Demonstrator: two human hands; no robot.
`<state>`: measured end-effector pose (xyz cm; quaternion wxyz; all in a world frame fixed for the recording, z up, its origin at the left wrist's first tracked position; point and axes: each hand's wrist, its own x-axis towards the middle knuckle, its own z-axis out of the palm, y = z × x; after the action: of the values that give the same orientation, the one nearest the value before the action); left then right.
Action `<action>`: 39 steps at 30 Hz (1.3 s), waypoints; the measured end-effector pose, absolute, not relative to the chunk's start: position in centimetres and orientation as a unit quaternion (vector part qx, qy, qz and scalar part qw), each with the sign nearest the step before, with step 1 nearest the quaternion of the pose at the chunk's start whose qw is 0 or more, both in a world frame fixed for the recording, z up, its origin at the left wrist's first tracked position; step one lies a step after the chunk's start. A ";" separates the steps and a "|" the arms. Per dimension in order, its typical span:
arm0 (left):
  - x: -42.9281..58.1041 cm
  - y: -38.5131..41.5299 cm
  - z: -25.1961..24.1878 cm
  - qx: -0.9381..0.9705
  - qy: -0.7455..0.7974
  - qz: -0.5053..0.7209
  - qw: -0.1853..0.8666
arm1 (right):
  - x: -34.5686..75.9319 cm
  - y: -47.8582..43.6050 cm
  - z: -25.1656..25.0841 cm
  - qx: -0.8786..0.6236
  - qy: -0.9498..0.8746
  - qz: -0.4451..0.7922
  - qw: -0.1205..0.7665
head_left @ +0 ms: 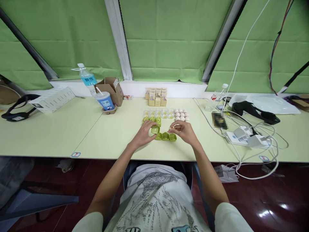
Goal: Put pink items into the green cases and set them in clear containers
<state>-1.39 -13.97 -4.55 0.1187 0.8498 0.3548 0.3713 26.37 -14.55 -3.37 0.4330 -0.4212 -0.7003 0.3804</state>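
Observation:
In the head view my left hand (144,133) is closed around a small square green cup (155,129), its open side facing me. My right hand (182,130) is pinched just to the right of it, around something small and pale that I cannot make out. Below the hands, more green cups (165,136) stand in a short row on the table. Behind my left fingers sit further green pieces (158,120). Beyond them are clear cups with yellow bits (164,114) and a cluster of pale pinkish round pieces (182,115).
Small tan boxes (157,97) stand at the back. On the left are a blue drink cup (105,100) in a carrier, a cardboard box (113,89), a water bottle (87,79) and a white box (52,99). White cables and a power strip (238,138) lie right.

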 end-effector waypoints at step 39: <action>-1.2 -15.2 -2.9 0.807 0.315 0.402 0.295 | 22.3 -15.9 -4.2 -0.233 -0.885 -0.126 0.383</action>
<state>-1.25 -15.22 -2.90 0.2945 0.8075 0.3155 0.4022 22.27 -15.94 -4.21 0.3829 -0.2335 -0.8848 -0.1262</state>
